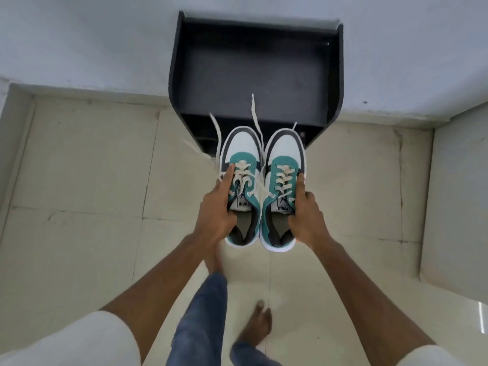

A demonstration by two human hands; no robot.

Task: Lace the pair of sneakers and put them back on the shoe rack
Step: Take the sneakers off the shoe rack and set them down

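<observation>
Two teal, white and dark grey sneakers hang side by side in the air, toes pointing at the black shoe rack (335, 75). My left hand (215, 210) grips the left sneaker (241, 146) by its outer side, thumb inside the collar. My right hand (306, 212) grips the right sneaker (286, 149) the same way. Both carry cream laces threaded through the eyelets. Loose lace ends (254, 112) fly up and out in front of the toes, untied. The rack's top shelf is bare and lower shelves show just beyond the toes.
The rack stands against a pale wall (92, 43) on a cream tiled floor (87, 165). My bare feet (257, 328) and blue jeans are below the shoes. A white panel (456, 207) stands at the right edge.
</observation>
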